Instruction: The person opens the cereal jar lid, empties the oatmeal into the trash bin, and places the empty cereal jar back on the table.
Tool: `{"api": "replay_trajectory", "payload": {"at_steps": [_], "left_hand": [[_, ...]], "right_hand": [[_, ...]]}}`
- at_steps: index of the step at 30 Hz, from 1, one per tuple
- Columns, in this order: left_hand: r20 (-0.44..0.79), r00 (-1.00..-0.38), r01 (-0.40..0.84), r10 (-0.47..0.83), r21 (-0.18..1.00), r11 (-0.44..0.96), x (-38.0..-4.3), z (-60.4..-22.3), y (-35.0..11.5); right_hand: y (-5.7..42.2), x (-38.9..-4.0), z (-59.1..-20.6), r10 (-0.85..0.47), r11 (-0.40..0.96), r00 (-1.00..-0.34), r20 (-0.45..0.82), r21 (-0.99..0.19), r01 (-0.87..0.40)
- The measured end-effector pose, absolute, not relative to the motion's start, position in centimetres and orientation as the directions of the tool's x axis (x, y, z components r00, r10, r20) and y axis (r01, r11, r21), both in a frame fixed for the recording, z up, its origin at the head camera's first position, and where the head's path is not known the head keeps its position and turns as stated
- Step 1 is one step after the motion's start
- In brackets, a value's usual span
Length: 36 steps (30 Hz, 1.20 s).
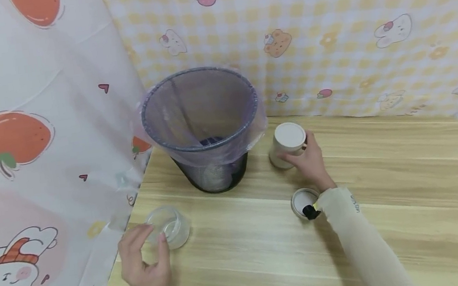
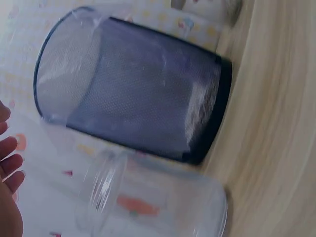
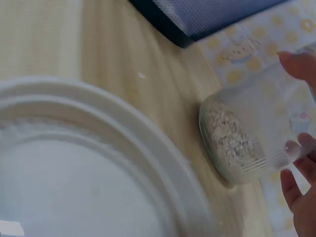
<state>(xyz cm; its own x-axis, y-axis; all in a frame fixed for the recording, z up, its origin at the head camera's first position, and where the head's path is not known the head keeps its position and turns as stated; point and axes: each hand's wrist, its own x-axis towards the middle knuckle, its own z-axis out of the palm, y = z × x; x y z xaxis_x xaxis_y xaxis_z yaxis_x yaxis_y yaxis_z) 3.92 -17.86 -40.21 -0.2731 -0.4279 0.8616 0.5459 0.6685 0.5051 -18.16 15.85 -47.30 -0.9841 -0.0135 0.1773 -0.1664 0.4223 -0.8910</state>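
Note:
My right hand (image 1: 308,157) grips a clear jar (image 3: 232,133) with a white lid (image 1: 290,135), its thumb and fingers on opposite sides near the top. Pale flakes fill the jar's lower part in the right wrist view. Below that hand, a loose white lid (image 1: 301,197) lies on the table, partly hidden by the black wrist camera. My left hand (image 1: 146,265), thumb and fingers spread apart, is beside an uncovered clear jar (image 1: 180,234) that looks empty. In the left wrist view its fingers (image 2: 11,165) are apart from this jar.
A black mesh bin (image 1: 215,173) with a thin purplish liner stands on the wooden table (image 1: 243,252), between and behind the two jars. Patterned cloths hang along the back (image 1: 325,14) and the left side (image 1: 65,184) of the table.

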Motion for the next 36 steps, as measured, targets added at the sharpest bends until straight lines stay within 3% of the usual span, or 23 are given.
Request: {"api": "replay_trajectory", "payload": {"at_steps": [9,14,21,36], "left_hand": [[0.851,-0.482,0.603,-0.207,0.494,0.627,3.1,-41.7,-17.7],[0.830,-0.550,0.628,-0.090,0.483,0.610,2.9,-42.0,-17.6],[0.835,-0.547,0.726,0.064,0.435,0.532,2.0,-42.2,-16.5],[0.787,-0.586,0.734,0.190,0.416,0.537,0.6,-43.1,-16.2]], "right_hand": [[14.1,-14.4,-47.6,-0.153,0.439,-0.960,0.237,-0.854,-0.280],[13.1,-12.2,-47.4,-0.206,0.428,-0.950,0.235,-0.851,-0.303],[11.2,-9.4,-48.1,-0.231,0.394,-0.932,0.280,-0.849,-0.352],[8.7,-5.4,-48.6,-0.348,0.345,-0.890,0.296,-0.842,-0.415]]}}
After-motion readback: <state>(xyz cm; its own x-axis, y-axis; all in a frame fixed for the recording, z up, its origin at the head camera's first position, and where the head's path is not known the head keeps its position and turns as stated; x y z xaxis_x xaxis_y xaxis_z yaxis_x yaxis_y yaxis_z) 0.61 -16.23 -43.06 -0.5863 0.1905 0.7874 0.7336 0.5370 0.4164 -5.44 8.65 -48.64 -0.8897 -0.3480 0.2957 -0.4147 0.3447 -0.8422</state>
